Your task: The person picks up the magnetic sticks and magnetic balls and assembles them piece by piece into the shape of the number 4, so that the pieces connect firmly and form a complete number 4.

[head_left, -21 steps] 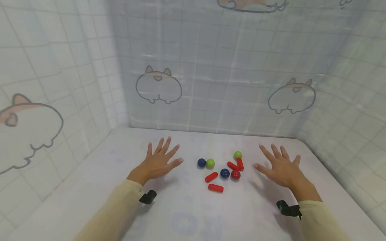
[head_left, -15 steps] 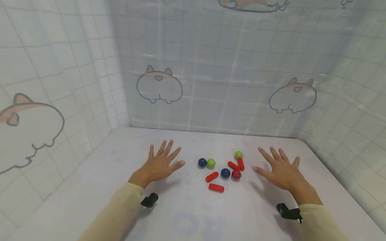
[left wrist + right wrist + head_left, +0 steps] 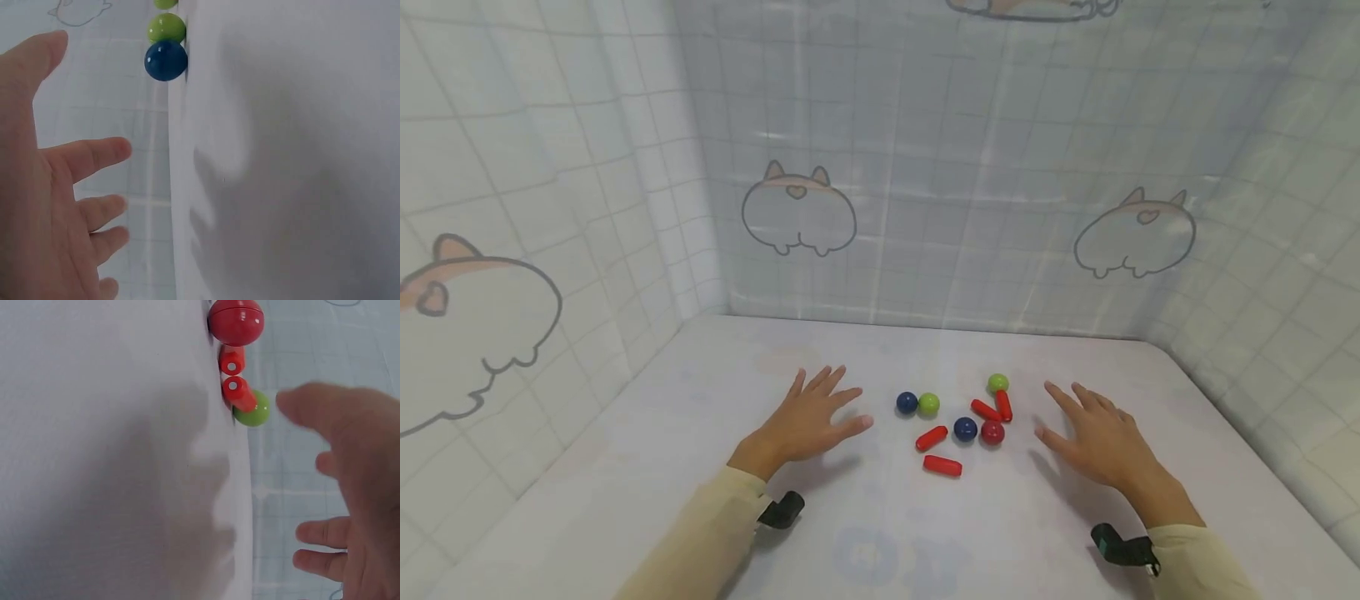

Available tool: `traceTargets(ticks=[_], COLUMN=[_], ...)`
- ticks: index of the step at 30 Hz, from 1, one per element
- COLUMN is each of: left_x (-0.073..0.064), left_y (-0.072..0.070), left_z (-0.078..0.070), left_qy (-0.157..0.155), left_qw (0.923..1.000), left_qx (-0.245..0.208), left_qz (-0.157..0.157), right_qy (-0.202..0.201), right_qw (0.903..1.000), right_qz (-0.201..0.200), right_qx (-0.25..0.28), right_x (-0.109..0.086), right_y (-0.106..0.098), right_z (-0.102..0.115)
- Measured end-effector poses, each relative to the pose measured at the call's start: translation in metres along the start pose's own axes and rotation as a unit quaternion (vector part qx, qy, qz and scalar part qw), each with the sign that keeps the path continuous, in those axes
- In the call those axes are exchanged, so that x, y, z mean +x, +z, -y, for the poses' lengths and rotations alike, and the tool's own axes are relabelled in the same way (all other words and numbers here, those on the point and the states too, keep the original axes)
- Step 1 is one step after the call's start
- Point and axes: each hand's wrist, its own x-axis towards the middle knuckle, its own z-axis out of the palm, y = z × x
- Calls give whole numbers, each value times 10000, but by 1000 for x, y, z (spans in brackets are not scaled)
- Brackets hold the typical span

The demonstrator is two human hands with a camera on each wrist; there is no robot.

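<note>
My left hand (image 3: 805,425) hovers above the white table with fingers spread, holding nothing. Nearest to it are a dark blue ball (image 3: 907,403) and a green ball (image 3: 928,404), side by side. On the other side my right hand (image 3: 1101,437) also floats over the table, its fingers loosely bent and nothing in them. Between the hands lie a second blue ball (image 3: 966,429), a red ball (image 3: 992,432) and another green ball (image 3: 997,383). Several red sticks, one a red stick (image 3: 942,466) at the front, lie among them; the right wrist view shows holes in their ends (image 3: 232,367).
The white table (image 3: 820,542) meets a grid-patterned curtain (image 3: 925,167) at its back edge. Similar curtains, printed with cartoon animals, hang along the left (image 3: 587,208) and right (image 3: 1292,333) sides. Small black cameras (image 3: 782,510) sit at both wrists.
Both hands have come slightly lower and nearer in the head view, and the fingers have bent more. The left hand has shifted a little to the right. Balls and sticks keep their arrangement.
</note>
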Motion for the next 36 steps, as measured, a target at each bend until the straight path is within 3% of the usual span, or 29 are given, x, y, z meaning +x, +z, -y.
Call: traceTargets(ticks=[3,7,15,22,25,30,33,36], left_x=[2,3,8,18,23,26,27,26], left_y=[2,3,12,17,19,21,25,29], left_z=[-2,-7,-20,-38,-49,-65,-73,-80], left_qy=[-30,12,141,266,328,332,403,521], left_qw=[10000,9998,9972,9955,9951,9914,9890,9871], left_qx=[-67,-207,-571,-543,-692,-1249,-1420,-1516], left_qz=[33,-39,-469,-729,-625,-200,-67,-43], right_qy=[126,354,879,1111,1151,1239,1280,1252], right_qw=[9997,9948,9682,9509,9407,9232,9218,9284], right_qz=[44,91,-61,-184,-139,53,155,193], right_qx=[228,956,2340,2883,3188,3637,3657,3493], right_x=[2,3,1,1,2,5,5,5], right_y=[1,1,16,22,21,22,25,29], right_z=[-2,-3,1,5,7,14,20,25])
